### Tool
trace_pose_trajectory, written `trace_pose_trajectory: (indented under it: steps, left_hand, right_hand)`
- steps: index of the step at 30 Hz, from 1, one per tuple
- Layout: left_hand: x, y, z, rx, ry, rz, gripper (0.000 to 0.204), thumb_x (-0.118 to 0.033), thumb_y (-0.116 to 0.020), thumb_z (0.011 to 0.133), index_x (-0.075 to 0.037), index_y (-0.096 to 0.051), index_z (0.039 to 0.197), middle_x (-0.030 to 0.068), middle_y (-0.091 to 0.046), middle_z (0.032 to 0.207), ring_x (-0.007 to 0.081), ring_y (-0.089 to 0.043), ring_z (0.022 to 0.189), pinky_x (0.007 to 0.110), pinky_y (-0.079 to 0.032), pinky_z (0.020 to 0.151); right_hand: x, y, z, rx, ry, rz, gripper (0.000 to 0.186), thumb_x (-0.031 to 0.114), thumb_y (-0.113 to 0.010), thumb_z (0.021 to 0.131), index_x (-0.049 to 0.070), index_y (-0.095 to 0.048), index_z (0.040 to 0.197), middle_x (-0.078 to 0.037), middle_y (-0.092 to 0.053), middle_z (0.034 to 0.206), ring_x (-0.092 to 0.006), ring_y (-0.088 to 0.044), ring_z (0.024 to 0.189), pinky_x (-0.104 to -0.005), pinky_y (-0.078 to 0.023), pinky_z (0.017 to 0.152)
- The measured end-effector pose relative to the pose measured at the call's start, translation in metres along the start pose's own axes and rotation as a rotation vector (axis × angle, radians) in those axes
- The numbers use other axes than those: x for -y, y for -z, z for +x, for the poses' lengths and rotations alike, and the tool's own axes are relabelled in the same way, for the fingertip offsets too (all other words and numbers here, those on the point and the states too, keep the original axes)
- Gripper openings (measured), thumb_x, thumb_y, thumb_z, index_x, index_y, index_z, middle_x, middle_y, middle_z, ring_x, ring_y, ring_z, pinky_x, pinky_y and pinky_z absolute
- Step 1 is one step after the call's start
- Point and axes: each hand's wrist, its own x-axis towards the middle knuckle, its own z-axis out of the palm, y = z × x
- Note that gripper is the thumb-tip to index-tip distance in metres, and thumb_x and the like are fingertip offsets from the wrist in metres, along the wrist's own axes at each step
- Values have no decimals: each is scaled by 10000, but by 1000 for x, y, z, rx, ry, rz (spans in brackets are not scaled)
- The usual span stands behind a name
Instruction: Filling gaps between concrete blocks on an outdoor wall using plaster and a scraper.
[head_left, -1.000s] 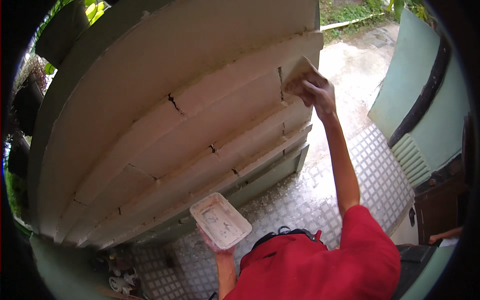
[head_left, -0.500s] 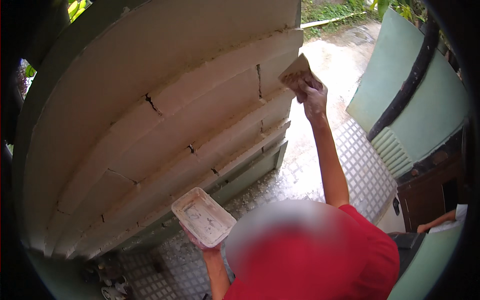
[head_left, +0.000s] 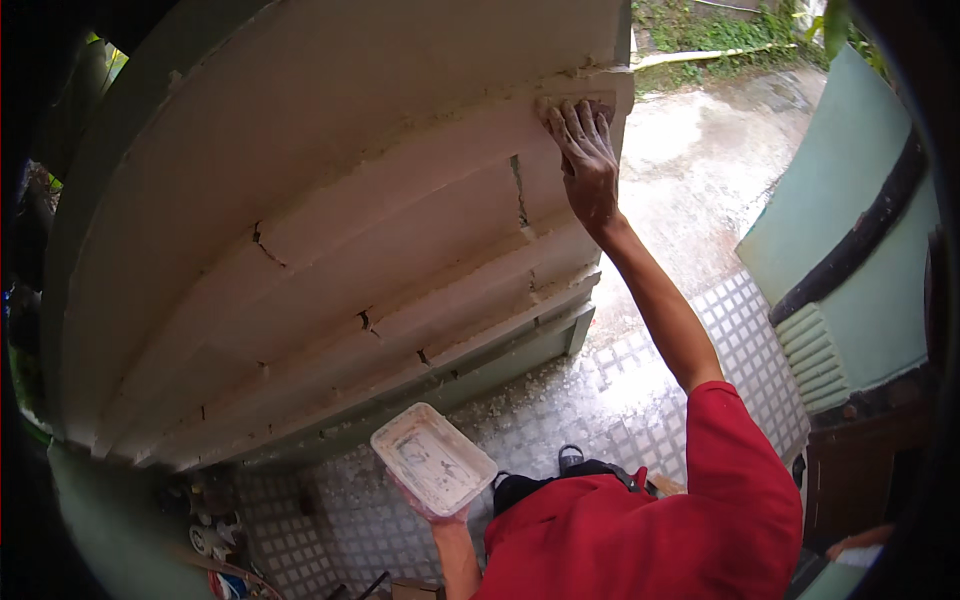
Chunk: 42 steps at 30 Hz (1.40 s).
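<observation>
My right hand is raised to the upper right end of a ridged, pale wall. Under its fingers a flat putty spreader lies against the wall's top ledge, partly covered by the fingertips. Putty smears the fingers. Low in front of me, my left hand supports a white rectangular plastic tub from below and the side. Whitish putty coats the tub's inside. Dark cracks run through the wall: a long upright crack below my right hand, a short crack lower down and others leftward.
Grey-and-white tiles cover the floor, where my sandalled foot shows. To the right stand a mint-green wall with a dark pipe and a brown cabinet. Another person's arm shows at lower right.
My right hand has moved from beside the wall's end onto the upper ledge, bringing the spreader flat against it. The view has shifted; the tub stays in my left hand.
</observation>
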Motion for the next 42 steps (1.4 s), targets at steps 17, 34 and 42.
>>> trace_pose_trajectory:
  steps: [17,34,42]
  left_hand:
    - [31,-6,0,-21,-155,107,672,-627,-255,948,-229,-270,1489,30,-308,1522,282,-344,1369,491,-317,1107]
    - [27,-39,-2,-50,-73,114,700,-669,-327,915,-244,-318,1470,12,-355,1496,295,-365,1350,498,-317,1106]
    - [9,-19,-11,-107,-81,72,683,-656,-315,924,-241,-325,1466,11,-341,1503,292,-365,1349,502,-333,1093]
  right_hand:
    - [1,27,12,75,50,60,592,-34,-647,715,143,-591,1277,-103,-552,1332,-349,-470,1278,-505,-375,1072]
    - [13,58,26,7,-439,387,557,-87,-468,794,185,-609,1260,-165,-649,1112,-285,-688,936,-355,-562,825]
    - [100,46,19,114,-458,566,570,-101,-487,734,151,-619,1227,-213,-655,958,-390,-654,838,-426,-539,711]
